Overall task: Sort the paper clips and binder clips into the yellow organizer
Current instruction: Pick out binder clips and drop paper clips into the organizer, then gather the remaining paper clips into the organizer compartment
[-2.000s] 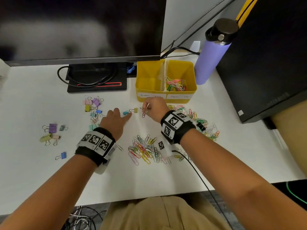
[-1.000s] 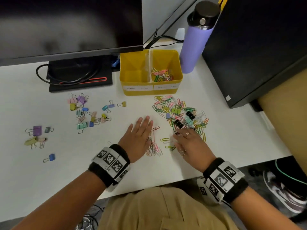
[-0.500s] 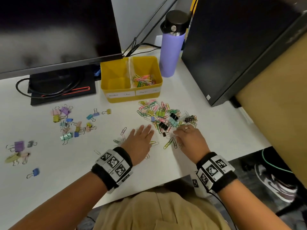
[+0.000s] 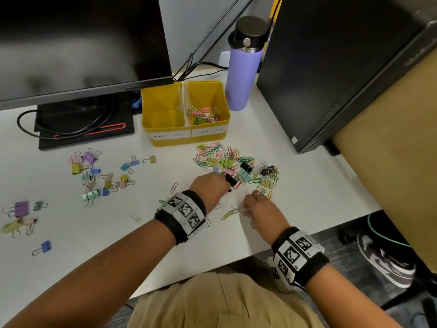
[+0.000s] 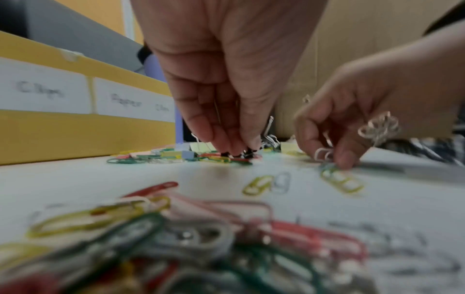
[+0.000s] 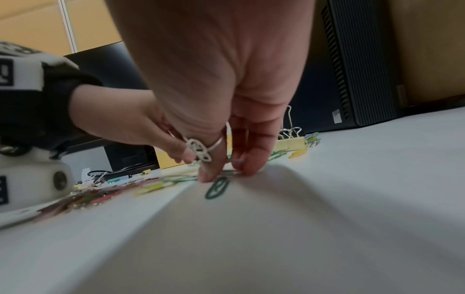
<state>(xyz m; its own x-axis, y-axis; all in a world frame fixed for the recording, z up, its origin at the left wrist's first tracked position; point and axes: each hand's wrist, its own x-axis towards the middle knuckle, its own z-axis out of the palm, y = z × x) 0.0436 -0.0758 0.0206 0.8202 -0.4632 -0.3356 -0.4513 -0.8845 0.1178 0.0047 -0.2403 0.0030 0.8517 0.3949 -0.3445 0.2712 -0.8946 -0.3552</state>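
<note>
The yellow organizer (image 4: 163,140) stands at the back. Its left compartment is bare and its right one holds paper clips (image 4: 203,114). A mixed pile of paper clips and binder clips (image 4: 236,162) lies in front of it. My left hand (image 4: 224,183) reaches into the pile's near edge, and its fingertips (image 5: 226,145) pinch a black binder clip (image 4: 231,179). My right hand (image 4: 246,208) is just to the right, nearer me, pinching a white paper clip (image 5: 323,154) off the desk. A green paper clip (image 6: 217,188) lies under its fingertips (image 6: 208,177). Pastel binder clips (image 4: 104,176) are scattered at the left.
A purple bottle (image 4: 243,67) stands right of the organizer, with a black computer tower (image 4: 331,67) beyond it. The monitor (image 4: 82,43) and its base with cables (image 4: 82,126) fill the back left. Loose paper clips (image 4: 173,187) lie by my left wrist. The desk edge (image 4: 307,235) is close.
My left hand has left the loose paper clips, moved forward to the pile and closed its fingers on the black binder clip. My right hand has curled onto paper clips near the pile.
</note>
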